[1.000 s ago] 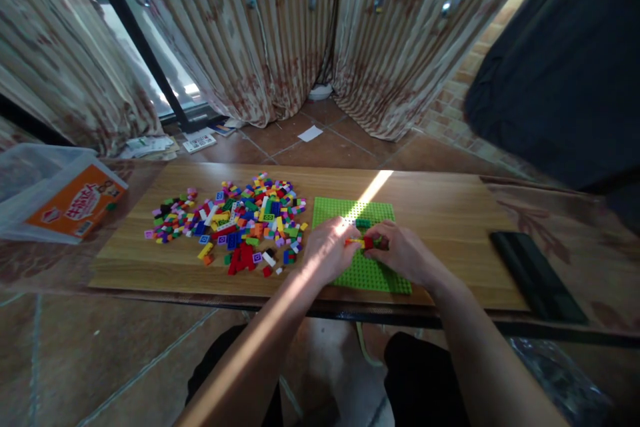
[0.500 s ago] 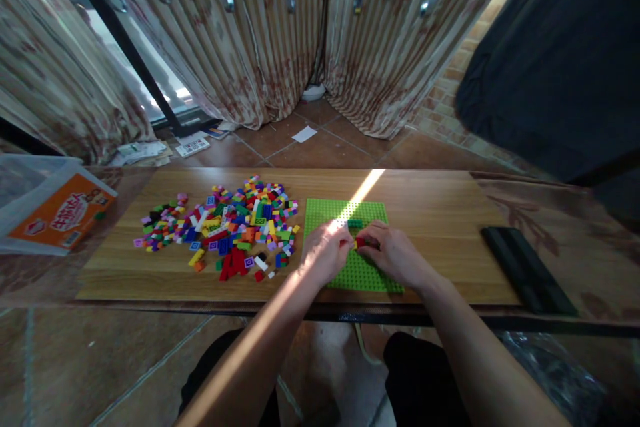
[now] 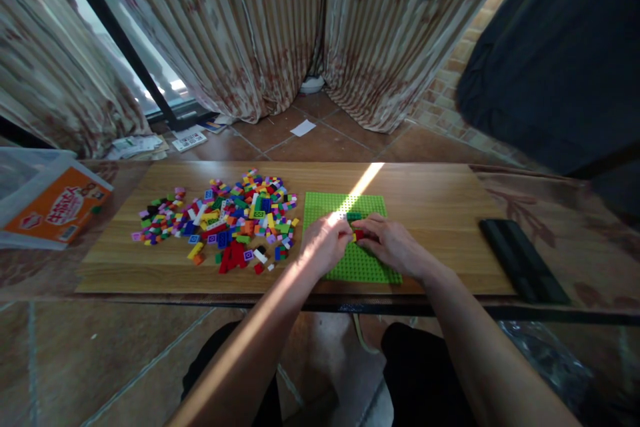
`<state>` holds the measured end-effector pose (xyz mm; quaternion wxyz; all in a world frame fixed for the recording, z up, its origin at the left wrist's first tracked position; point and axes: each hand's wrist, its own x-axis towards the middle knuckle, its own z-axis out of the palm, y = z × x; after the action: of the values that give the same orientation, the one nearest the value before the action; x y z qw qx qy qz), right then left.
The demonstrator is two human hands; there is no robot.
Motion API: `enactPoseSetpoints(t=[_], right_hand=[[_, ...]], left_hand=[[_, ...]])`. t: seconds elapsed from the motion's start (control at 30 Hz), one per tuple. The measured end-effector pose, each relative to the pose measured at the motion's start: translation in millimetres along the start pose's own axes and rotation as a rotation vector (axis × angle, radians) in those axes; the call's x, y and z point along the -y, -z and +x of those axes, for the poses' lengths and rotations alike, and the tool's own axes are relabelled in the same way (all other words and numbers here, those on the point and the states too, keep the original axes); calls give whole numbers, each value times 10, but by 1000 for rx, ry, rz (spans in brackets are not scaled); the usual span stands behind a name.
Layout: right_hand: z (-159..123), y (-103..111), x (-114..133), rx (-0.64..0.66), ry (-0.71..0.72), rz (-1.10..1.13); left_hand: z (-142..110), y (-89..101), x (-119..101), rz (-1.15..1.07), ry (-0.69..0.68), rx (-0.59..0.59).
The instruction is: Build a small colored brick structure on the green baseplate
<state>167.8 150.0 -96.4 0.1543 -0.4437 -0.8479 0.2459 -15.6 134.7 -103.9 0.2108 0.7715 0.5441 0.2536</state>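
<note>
Right hand (image 3: pixel 393 245) pinches red brick (image 3: pixel 359 235); orange label (image 3: pixel 65 207) blurred.

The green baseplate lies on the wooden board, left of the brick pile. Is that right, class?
Not quite: the head view shows the green baseplate on the wooden board, but right of the brick pile, not left.

wooden board (image 3: pixel 445 213) passable beyond green baseplate (image 3: pixel 361 269)'s right; brick pile (image 3: pixel 240 213) blocks left
</note>
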Motion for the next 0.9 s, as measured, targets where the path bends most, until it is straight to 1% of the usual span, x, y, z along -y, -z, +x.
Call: enactPoseSetpoints(t=[0.07, 0.23, 0.5, 0.67, 0.8, 0.9], right_hand=[[-12, -16, 6, -11, 17, 2], [-24, -74, 13, -57, 8, -17], [-49, -195, -47, -137, 49, -69], [-12, -134, -63, -80, 80, -30], [25, -71, -65, -34, 84, -41], [18, -90, -57, -52, 77, -43]], left_hand=[[-2, 8, -6, 5, 8, 2], [5, 30, -29, -3, 39, 21], [15, 44, -39, -22, 66, 25], [24, 56, -39, -5, 56, 44], [40, 56, -37, 10, 60, 45], [48, 53, -36, 15, 74, 43]])
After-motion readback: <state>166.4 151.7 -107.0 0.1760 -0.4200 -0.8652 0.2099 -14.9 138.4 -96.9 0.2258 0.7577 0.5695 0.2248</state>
